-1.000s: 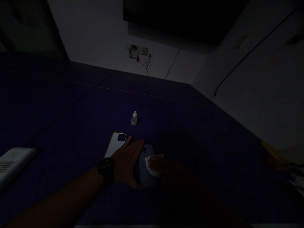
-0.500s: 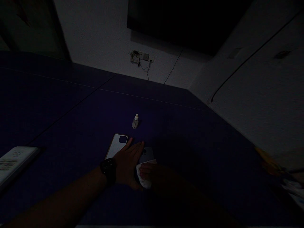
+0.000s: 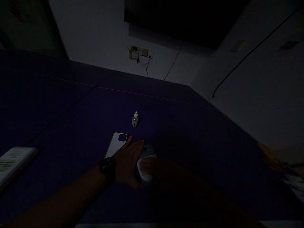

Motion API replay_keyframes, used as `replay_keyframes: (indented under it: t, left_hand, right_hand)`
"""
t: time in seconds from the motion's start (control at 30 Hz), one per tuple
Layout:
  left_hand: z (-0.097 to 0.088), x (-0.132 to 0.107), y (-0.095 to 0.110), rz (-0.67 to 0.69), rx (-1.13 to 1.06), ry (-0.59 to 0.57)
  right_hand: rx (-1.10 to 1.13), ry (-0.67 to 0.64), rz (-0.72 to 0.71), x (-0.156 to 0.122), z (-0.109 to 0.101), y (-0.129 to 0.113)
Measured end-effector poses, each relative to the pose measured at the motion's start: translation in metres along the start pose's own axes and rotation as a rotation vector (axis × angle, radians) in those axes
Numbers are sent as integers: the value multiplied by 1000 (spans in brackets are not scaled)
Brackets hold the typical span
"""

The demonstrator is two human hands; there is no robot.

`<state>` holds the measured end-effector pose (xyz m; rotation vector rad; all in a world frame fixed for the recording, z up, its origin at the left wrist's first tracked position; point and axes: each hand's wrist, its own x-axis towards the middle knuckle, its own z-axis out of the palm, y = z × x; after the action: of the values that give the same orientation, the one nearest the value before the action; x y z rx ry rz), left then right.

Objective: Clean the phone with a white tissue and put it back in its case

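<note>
Head view, the only one: a dim room, seen over a person's arms. On a dark blue tabletop (image 3: 114,107) a phone (image 3: 149,148) lies back up, camera end away from the person. The left hand (image 3: 125,165), a watch (image 3: 107,166) at its wrist, is spread wide and holds nothing; fingers and thumb line the phone's left side – probably to keep it from sliding. The right hand (image 3: 150,166) has bunched fingers over a white cloth (image 3: 142,173), holding it against the phone's back; its thumb is lost in darkness. Just left, partly behind the left hand, a pale phone case (image 3: 114,146) lies flat, apart from the phone, perhaps so the back is bare. Beyond stands a small bottle (image 3: 135,120), upright – seemingly within easy reach.
</note>
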<state>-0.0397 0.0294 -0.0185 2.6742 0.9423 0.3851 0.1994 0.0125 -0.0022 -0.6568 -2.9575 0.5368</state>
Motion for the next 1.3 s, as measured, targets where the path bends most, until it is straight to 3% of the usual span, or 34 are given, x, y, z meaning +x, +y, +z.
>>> replay_keyframes:
  t: [0.13, 0.3, 0.53, 0.7, 0.9, 1.1, 1.3]
  left_hand:
    - [-2, 0, -1, -13, -5, -13]
    - [0, -2, -2, 4, 2, -1]
    - [0, -1, -3, 3, 30, -34]
    - [1, -1, -3, 16, 22, -3]
    - [-1, 0, -3, 24, 27, -17]
    - [-2, 0, -1, 23, 53, -45]
    - [4, -3, -6, 44, 85, -20]
  right_hand:
    - [-93, 38, 59, 6, 0, 11]
    - [3, -25, -44, -7, 1, -9]
    - [-113, 78, 102, 0, 5, 5]
    - [-61, 52, -79, -7, 5, -7]
    - [-113, 97, 95, -4, 0, 4]
    - [6, 23, -10, -5, -5, -13]
    - [-113, 43, 79, 1, 0, -2]
